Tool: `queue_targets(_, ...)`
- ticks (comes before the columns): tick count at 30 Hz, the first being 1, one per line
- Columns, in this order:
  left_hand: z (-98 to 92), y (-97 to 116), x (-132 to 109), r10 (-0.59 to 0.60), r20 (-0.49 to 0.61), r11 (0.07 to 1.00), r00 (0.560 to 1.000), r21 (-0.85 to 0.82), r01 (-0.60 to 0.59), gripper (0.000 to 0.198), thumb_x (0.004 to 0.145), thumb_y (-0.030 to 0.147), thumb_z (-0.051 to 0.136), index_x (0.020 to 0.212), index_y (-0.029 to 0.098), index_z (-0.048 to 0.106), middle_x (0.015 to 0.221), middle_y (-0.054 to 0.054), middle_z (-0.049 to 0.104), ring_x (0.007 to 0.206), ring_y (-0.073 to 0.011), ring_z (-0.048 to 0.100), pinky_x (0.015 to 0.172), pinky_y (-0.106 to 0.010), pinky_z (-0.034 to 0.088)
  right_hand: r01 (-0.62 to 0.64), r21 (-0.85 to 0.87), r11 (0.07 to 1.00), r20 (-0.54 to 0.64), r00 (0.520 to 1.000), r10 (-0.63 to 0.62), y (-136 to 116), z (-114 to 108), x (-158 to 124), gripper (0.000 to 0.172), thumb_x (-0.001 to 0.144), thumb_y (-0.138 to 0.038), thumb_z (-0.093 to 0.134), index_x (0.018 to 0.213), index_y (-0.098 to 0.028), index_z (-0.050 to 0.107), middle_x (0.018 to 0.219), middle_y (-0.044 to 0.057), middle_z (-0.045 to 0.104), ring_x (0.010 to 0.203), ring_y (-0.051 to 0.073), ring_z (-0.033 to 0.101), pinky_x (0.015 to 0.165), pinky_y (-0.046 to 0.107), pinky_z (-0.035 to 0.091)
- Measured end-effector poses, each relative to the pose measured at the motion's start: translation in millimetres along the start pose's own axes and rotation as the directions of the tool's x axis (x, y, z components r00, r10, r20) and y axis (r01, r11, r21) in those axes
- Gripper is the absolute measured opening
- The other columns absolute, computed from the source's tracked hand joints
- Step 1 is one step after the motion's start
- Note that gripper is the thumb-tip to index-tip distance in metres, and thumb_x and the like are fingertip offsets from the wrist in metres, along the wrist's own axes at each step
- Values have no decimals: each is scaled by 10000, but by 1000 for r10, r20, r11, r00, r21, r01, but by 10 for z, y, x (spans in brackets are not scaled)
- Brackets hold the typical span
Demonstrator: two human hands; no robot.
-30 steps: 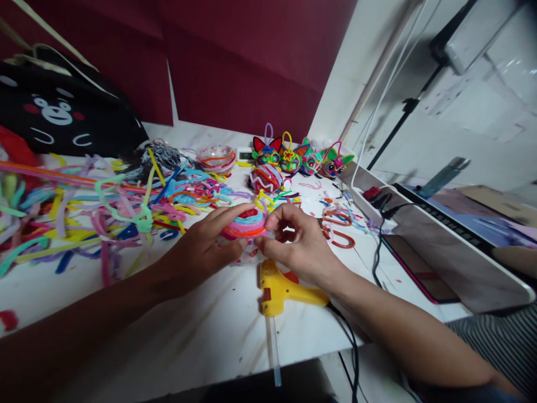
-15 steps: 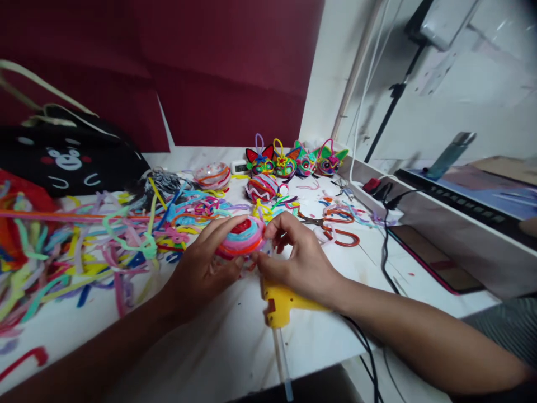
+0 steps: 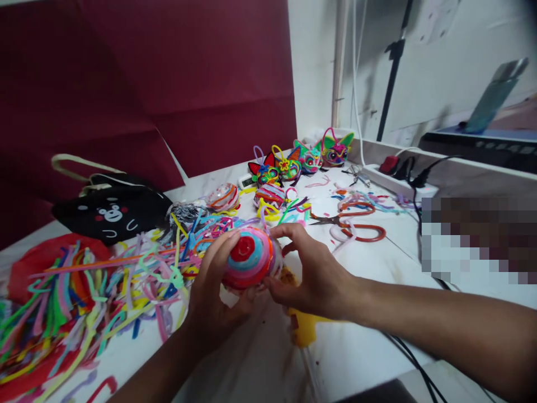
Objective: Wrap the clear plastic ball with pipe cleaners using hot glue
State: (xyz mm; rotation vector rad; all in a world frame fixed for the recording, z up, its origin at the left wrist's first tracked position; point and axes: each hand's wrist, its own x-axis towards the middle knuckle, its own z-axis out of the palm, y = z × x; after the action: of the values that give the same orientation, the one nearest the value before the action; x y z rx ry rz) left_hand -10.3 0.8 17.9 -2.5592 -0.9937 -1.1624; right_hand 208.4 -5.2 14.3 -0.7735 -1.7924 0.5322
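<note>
My left hand and my right hand together hold a round ball wrapped in coloured pipe cleaners, red at its centre with blue, pink and orange rings. It is lifted off the white table and tilted toward me. My left hand cups it from below and the left; my right fingers pinch its right side. A yellow glue gun lies on the table under my right wrist.
A big heap of loose pipe cleaners covers the left of the table. Several finished cat-face ornaments stand at the back. Red-handled scissors lie to the right, a black bear bag at back left, a power strip and cables at right.
Both hands have lifted the ball off the table and turned its red centre toward me. The camera has swung left and tilted.
</note>
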Motion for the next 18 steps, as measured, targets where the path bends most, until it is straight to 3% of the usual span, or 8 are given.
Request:
queue_targets(9, 11, 3, -19, 24, -18, 1000, 1000, -14, -24, 848, 889, 244, 676, 1630, 255, 264, 1483, -154, 519, 1392, -356, 529, 1127, -521, 492, 119, -68, 991, -65, 990, -124, 56, 36, -60, 559, 783, -192, 700, 1281, -219, 447, 1173, 121, 662, 1091, 291, 671, 869, 461, 613)
queue_targets(18, 6, 5, 20, 51, -61, 998, 997, -39, -54, 804, 861, 205, 661, 1588, 260, 322, 1438, -165, 554, 1366, -384, 543, 1093, -585, 495, 249, -157, 956, -73, 962, -263, -41, -37, -33, 567, 803, -173, 693, 1290, -244, 413, 1145, 110, 658, 1066, 298, 671, 883, 457, 605)
